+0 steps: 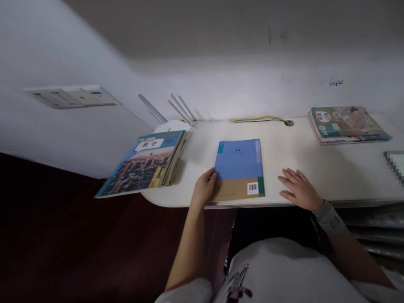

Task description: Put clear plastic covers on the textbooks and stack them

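A blue and tan textbook [239, 162] lies flat on the white desk, its back cover up with a barcode at the lower right. My left hand [204, 186] is at its lower left edge, fingers bent together and closed on that edge; part of the grip is hidden. To the right of the textbook, my right hand [298, 188] rests palm down on the desk [274, 168], fingers spread, touching no book. A grey band [330, 216] wraps the right wrist.
On the left, a stack of textbooks [145, 162] with a city cover overhangs the desk's rounded end, beside a white router [173, 126] with antennas. Another book stack [349, 124] sits back right. A yellow cable [265, 117] enters a desk hole. A pixelated object [396, 164] is at far right.
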Demonstrator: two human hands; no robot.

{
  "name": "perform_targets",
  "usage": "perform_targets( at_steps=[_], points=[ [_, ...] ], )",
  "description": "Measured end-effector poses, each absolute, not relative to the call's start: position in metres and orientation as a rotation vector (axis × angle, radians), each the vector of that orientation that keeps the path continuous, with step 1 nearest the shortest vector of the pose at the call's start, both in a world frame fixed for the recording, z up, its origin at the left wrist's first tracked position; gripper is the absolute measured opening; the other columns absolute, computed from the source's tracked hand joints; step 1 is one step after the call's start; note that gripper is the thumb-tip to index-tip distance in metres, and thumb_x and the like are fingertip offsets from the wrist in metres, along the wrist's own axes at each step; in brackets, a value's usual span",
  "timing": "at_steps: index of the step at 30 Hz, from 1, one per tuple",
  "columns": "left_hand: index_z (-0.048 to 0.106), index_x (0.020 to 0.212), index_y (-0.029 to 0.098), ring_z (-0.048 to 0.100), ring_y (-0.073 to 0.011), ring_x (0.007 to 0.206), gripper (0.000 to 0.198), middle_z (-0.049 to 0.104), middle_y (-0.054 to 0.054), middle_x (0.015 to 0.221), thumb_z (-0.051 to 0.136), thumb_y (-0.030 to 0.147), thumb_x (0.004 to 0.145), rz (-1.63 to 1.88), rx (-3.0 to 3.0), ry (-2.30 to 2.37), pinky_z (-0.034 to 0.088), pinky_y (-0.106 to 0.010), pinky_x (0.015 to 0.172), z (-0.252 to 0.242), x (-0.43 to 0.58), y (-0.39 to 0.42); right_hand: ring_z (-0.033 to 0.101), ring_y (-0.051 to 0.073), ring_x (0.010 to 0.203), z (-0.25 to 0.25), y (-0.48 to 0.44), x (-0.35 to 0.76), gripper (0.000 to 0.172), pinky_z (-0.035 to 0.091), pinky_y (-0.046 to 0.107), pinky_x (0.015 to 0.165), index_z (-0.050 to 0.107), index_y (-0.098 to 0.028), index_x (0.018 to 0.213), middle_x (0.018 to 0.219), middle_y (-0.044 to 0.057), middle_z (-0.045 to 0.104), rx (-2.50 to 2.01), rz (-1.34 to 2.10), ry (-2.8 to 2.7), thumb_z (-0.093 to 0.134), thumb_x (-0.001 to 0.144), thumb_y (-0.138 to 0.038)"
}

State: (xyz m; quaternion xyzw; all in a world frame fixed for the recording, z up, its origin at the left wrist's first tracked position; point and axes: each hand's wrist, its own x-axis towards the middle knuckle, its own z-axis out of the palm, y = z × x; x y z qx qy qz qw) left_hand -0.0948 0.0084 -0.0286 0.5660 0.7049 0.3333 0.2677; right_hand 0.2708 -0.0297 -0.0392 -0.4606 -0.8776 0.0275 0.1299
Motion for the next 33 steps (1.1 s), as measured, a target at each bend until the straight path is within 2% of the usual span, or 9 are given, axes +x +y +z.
perform_targets(
  at_steps=[5, 8, 11, 16, 20, 21, 24, 27, 33],
  points=[
    [0.061, 0.112, 0.012, 0.053, -0.0279, 0.117, 0.040, 0.060, -0.018, 0.122, 0.041, 0.032, 0.084, 0.686, 1.868, 2.108, 0.037, -0.043, 0.103, -0.023, -0.082, 0.011, 0.031, 0.026, 0.138, -0.040, -0.029, 0.271, 0.050, 0.027, 0.049, 0.110, 0.046, -0.019, 0.136, 0.148, 0.013, 0.038, -1.329, 0.066, -2.563, 0.040, 0.093, -0.044],
    [0.059, 0.115, 0.011, 0.046, -0.0295, 0.127, 0.039, 0.054, -0.019, 0.131, 0.043, 0.027, 0.083, 0.734, 1.861, 2.116, 0.031, -0.047, 0.108, -0.019, -0.075, 0.009, 0.031, 0.026, 0.138, -0.041, -0.029, 0.271, 0.049, 0.027, 0.049, 0.110, 0.046, -0.020, 0.136, 0.148, 0.012, 0.038, -1.326, 0.055, -2.559, 0.040, 0.094, -0.045],
    [0.052, 0.127, 0.012, 0.042, -0.0290, 0.131, 0.047, 0.051, -0.016, 0.137, 0.047, 0.033, 0.085, 0.872, 1.715, 1.928, 0.029, -0.049, 0.110, -0.004, -0.072, -0.007, 0.032, 0.026, 0.137, -0.041, -0.030, 0.270, 0.048, 0.028, 0.049, 0.110, 0.047, -0.021, 0.135, 0.147, 0.012, 0.040, -1.315, 0.063, -2.546, 0.040, 0.093, -0.044],
    [0.026, 0.148, 0.018, 0.033, -0.0287, 0.137, 0.076, 0.035, -0.013, 0.150, 0.048, 0.056, 0.085, 1.006, 1.740, 1.186, 0.032, -0.043, 0.111, 0.022, -0.047, -0.045, 0.039, 0.026, 0.133, -0.039, -0.029, 0.278, 0.043, 0.034, 0.047, 0.107, 0.051, -0.019, 0.131, 0.140, 0.014, 0.048, -1.396, 0.061, -2.333, 0.038, 0.094, -0.038],
    [0.002, 0.151, 0.023, 0.012, -0.0295, 0.143, 0.081, 0.009, -0.012, 0.158, 0.051, 0.036, 0.088, 0.907, 2.096, 1.317, 0.022, -0.049, 0.114, 0.009, 0.014, -0.048, 0.040, 0.032, 0.132, -0.042, -0.028, 0.294, 0.050, 0.034, 0.052, 0.104, 0.046, -0.012, 0.134, 0.138, 0.021, 0.048, -1.656, -0.076, -2.086, 0.037, 0.093, -0.040],
    [0.003, 0.151, 0.023, 0.008, -0.0301, 0.144, 0.073, 0.009, -0.013, 0.157, 0.044, 0.027, 0.091, 0.885, 2.183, 1.392, 0.021, -0.053, 0.113, 0.003, 0.032, -0.044, 0.040, 0.033, 0.131, -0.044, -0.028, 0.297, 0.053, 0.034, 0.052, 0.103, 0.043, -0.010, 0.135, 0.138, 0.023, 0.047, -1.695, -0.087, -2.075, 0.038, 0.093, -0.041],
    [0.026, 0.147, 0.027, 0.009, -0.0326, 0.143, 0.060, 0.027, -0.011, 0.153, 0.034, 0.009, 0.090, 0.667, 2.479, 1.465, 0.022, -0.064, 0.108, -0.010, 0.074, -0.034, 0.041, 0.034, 0.130, -0.048, -0.029, 0.301, 0.054, 0.035, 0.052, 0.103, 0.042, -0.007, 0.135, 0.136, 0.025, 0.048, -1.745, -0.064, -2.116, 0.039, 0.092, -0.040],
    [0.045, 0.138, 0.025, 0.021, -0.0352, 0.140, 0.051, 0.040, -0.010, 0.146, 0.037, 0.010, 0.090, 0.460, 2.722, 1.363, 0.023, -0.068, 0.105, -0.011, 0.091, -0.029, 0.040, 0.034, 0.131, -0.051, -0.030, 0.301, 0.049, 0.035, 0.051, 0.104, 0.045, -0.005, 0.131, 0.137, 0.025, 0.047, -1.766, -0.037, -2.158, 0.042, 0.090, -0.032],
    [0.059, 0.125, 0.022, 0.033, -0.0369, 0.136, 0.040, 0.048, -0.011, 0.140, 0.042, 0.014, 0.090, 0.399, 2.854, 1.342, 0.026, -0.070, 0.103, -0.012, 0.087, -0.031, 0.037, 0.030, 0.134, -0.058, -0.028, 0.303, 0.046, 0.033, 0.051, 0.107, 0.045, -0.007, 0.133, 0.139, 0.022, 0.047, -1.743, 0.025, -2.130, 0.034, 0.092, -0.025]
  ],
)
